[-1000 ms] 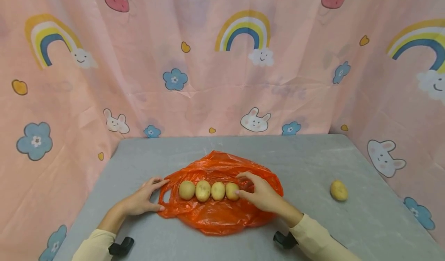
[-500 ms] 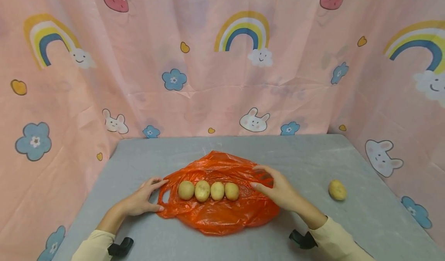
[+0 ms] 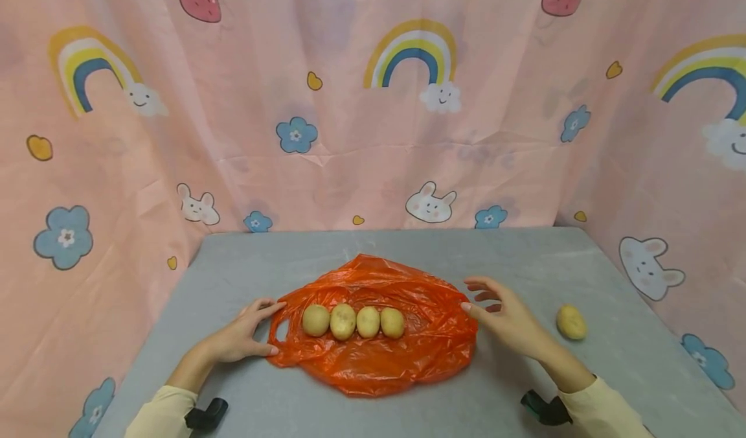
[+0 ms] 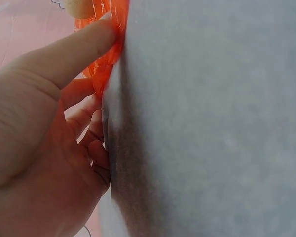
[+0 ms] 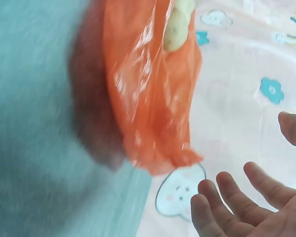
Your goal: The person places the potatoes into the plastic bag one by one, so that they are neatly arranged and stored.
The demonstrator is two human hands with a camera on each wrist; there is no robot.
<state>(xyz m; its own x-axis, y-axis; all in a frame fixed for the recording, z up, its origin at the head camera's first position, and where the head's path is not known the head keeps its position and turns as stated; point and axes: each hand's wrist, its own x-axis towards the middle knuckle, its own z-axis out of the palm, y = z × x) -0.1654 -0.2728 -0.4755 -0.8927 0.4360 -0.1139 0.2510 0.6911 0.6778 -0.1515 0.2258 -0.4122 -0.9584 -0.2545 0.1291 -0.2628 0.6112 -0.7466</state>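
Observation:
An orange-red plastic bag (image 3: 379, 367) lies spread flat on the table, with several potatoes (image 3: 342, 322) lined up across it. My left hand (image 3: 239, 335) rests at the bag's left end, thumb and fingertips touching its edge on either side of the handle hole; in the left wrist view the thumb (image 4: 74, 52) presses the plastic. At the bag's right end is my right hand (image 3: 513, 318), its fingers spread and holding nothing. The right wrist view shows those fingers (image 5: 237, 197) apart from the bag (image 5: 153, 108). A lone potato (image 3: 571, 322) lies farther right.
The grey table (image 3: 280, 250) meets a pink patterned curtain (image 3: 326, 179) along its back and sides. A black device (image 3: 206, 414) sits at the left wrist and a similar one (image 3: 546, 409) at the right wrist.
My right hand has let go of the rightmost potato in the row and moved right, off the bag's middle to its right edge. My left hand stays at the handle.

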